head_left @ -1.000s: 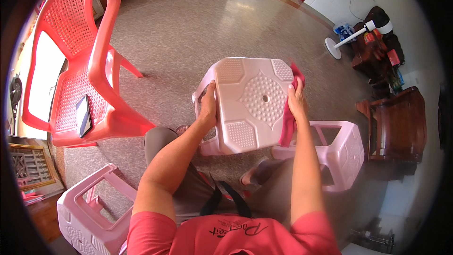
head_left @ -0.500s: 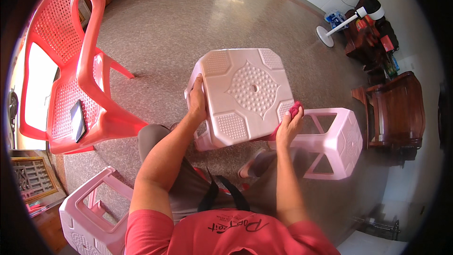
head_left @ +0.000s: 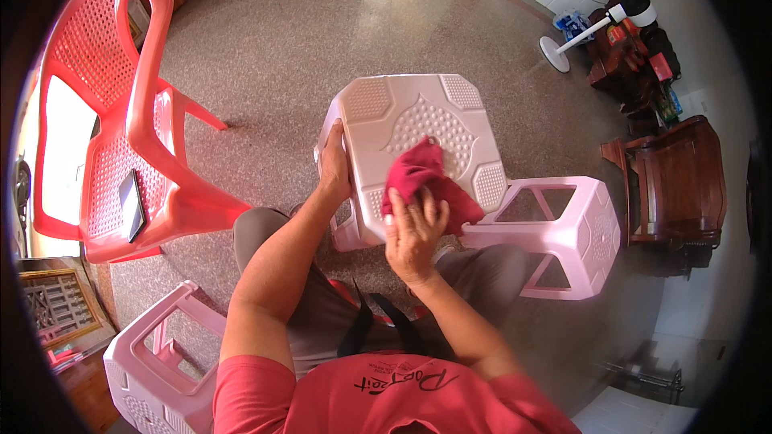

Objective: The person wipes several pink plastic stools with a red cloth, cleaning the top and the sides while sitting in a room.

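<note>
A pale pink plastic stool (head_left: 474,130) stands in front of my knees, its square studded seat facing up. My left hand (head_left: 334,167) grips the left edge of that seat, thumb along the top and the other fingers mostly hidden down the side. Across the near part of the seat lies a crumpled dark red cloth (head_left: 418,173). My right hand (head_left: 416,233) presses on this cloth and holds it, fingers bent over its near side.
To the left is a red plastic armchair (head_left: 108,145) with a phone (head_left: 132,205) on its seat. One pink stool (head_left: 555,233) lies on its side at right, another (head_left: 161,354) at lower left. A wooden chair (head_left: 675,185) and a white fan (head_left: 591,32) stand far right.
My right hand has moved left from the seat's right corner onto its top, bringing the red cloth, which is now spread wider. My left hand keeps its grip on the stool.
</note>
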The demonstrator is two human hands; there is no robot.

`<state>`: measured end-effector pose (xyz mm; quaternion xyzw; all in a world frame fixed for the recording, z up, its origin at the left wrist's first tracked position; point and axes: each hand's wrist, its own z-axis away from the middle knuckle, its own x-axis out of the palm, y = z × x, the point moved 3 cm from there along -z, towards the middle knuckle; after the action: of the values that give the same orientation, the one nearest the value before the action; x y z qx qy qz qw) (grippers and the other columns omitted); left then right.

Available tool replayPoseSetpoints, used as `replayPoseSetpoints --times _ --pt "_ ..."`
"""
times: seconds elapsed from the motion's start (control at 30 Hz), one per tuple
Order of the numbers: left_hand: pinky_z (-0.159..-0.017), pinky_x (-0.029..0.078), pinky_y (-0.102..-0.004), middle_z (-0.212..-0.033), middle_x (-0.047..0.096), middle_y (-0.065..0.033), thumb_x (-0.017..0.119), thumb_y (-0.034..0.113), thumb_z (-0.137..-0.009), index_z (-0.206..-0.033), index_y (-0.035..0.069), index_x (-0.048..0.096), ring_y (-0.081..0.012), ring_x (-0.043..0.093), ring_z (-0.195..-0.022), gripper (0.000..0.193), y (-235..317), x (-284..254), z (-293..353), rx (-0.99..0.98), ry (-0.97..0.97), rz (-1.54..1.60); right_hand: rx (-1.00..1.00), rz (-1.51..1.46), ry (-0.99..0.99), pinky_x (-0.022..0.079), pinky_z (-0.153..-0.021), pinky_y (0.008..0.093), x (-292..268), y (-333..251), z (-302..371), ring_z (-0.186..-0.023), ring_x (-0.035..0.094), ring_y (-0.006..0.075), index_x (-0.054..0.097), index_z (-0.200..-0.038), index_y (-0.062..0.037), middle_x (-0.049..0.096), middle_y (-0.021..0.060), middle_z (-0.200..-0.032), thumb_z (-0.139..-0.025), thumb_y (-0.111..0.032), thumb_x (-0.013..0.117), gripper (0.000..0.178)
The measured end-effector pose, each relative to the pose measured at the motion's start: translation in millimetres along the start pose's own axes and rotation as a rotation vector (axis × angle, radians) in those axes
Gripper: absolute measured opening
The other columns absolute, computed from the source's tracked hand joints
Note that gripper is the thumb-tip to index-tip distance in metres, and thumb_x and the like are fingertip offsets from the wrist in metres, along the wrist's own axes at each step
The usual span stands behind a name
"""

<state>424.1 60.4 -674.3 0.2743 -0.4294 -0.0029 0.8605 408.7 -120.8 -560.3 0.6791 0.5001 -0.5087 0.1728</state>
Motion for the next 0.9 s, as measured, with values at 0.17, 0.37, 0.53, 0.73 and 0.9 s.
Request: replayPoseSetpoints --times 0.17,0.37,0.53,0.73,0.9 --pt "-0.086 0.043 -0.0345 -0.106 0.056 -0.0142 0.036 0.045 -0.087 -0.115 0.003 0.048 -0.0246 0.056 -0.092 0.052 3.2 -2.1 -4.1 0.029 -0.097 0.082 -0.223 -0.025 -0.21 0.026 -0.092 0.0564 2.9 -28.2 -42.2 -0.114 0.039 0.0333 0.048 -0.121 -0.0137 0.05 0.0098 -0.119 -0.081 -0.023 0.05 0.041" --pt "-0.088 0.042 -0.0333 -0.111 0.054 -0.0151 0.038 0.042 -0.088 -0.118 0.005 0.046 -0.0226 0.053 -0.101 0.048 13.6 22.3 24.2 0.055 -0.114 0.065 -0.217 0.013 -0.184 0.024 -0.095 0.0562 29.8 0.3 -95.3 -0.117 0.037 0.0335 0.044 -0.125 -0.0221 0.047 0.0142 -0.122 -0.085 -0.035 0.044 0.042" --pt "-0.085 0.043 -0.0343 -0.11 0.053 -0.0162 0.041 0.046 -0.085 -0.12 0.007 0.043 -0.0244 0.054 -0.099 0.053 13.9 15.0 17.8 -0.012 -0.044 -0.039 -0.065 0.139 -0.117 0.024 -0.097 0.0539 45.1 50.4 -134.3 -0.119 0.036 0.0335 0.041 -0.126 -0.021 0.044 0.0158 -0.125 -0.085 -0.04 0.043 0.046" --pt "-0.08 0.045 -0.0313 -0.108 0.054 -0.0153 0.044 0.048 -0.082 -0.118 0.007 0.047 -0.0234 0.056 -0.094 0.054 11.2 14.2 18.1 -0.115 0.051 -0.067 0.219 0.279 -0.193 0.026 -0.096 0.0508 22.2 146.3 -126.5 -0.123 0.03 0.0334 0.031 -0.131 -0.0179 0.038 0.0147 -0.131 -0.087 -0.036 0.036 0.048" --pt "-0.079 0.045 -0.0305 -0.107 0.055 -0.0171 0.044 0.05 -0.081 -0.118 0.006 0.047 -0.0234 0.056 -0.093 0.057 9.5 -3.5 9.3 -0.103 0.098 -0.119 0.314 0.112 -0.152 0.031 -0.094 0.0476 0.0 168.1 -88.9 -0.118 0.036 0.0359 0.027 -0.132 -0.0133 0.036 0.0167 -0.131 -0.089 -0.036 0.034 0.05"
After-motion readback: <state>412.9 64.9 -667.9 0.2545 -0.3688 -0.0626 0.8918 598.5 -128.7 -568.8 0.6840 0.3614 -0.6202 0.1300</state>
